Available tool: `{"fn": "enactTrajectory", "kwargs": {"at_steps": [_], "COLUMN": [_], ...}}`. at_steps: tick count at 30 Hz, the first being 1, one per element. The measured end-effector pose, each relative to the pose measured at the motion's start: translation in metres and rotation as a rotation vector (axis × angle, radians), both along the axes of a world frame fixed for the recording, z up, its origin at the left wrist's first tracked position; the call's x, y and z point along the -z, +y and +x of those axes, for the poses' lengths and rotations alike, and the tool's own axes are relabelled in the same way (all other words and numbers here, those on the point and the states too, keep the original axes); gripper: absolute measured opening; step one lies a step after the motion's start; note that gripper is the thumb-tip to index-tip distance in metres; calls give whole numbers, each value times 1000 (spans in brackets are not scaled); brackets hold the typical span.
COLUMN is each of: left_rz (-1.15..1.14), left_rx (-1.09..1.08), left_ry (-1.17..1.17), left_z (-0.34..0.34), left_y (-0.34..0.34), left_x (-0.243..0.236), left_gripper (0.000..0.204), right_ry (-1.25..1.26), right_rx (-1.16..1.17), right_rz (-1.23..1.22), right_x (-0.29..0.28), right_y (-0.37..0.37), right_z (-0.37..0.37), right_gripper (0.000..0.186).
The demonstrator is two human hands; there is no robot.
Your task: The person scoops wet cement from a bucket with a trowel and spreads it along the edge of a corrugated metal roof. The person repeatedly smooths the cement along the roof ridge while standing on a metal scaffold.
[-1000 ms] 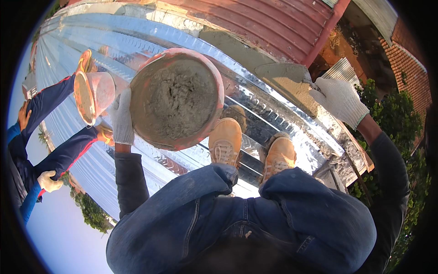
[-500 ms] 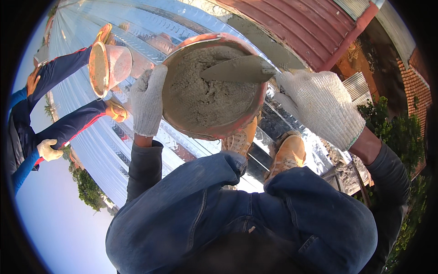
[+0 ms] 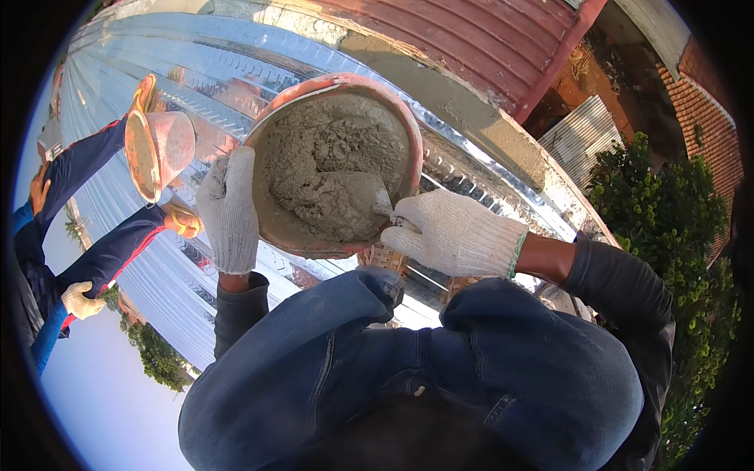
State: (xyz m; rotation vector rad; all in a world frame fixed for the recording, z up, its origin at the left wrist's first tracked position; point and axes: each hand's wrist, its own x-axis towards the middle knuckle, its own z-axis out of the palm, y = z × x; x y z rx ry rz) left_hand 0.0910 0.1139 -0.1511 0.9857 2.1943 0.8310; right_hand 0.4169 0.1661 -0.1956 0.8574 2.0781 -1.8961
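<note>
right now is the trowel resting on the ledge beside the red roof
No, the right hand holds the trowel down in the grey mix inside the bucket.

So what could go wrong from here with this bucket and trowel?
The left hand holds the bucket at one side, so it might tip if that grip slips. The trowel in the right hand is down in the mortar, and some could slop over the rim. The shiny metal roofing may be slippery underfoot.
</note>
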Motion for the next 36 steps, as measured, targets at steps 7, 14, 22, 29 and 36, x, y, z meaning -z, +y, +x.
{"fn": "enactTrajectory", "kwargs": {"at_steps": [7,14,22,29,36], "left_rz": [-21,-142,-137,-85,-121], "left_rx": [67,-5,-25,-8,21], "left_ry": [0,-94,-260,-166,-161], "left_z": [-25,-70,-117,-100,-123], "left_y": [0,8,8,17,13], "left_x": [8,16,30,33,38], "left_gripper": [29,42,38,39,40], "right_ry": [-43,63,-85,-467,-810], "right_rx": [71,225,213,325,5], "right_rz": [86,78,3,378,619], "right_x": [-15,-14,-21,-57,-27], "right_y": [-5,-4,35,40,-36], "right_z": [21,35,129,244,285], "right_gripper": [43,44,53,34,28]}}
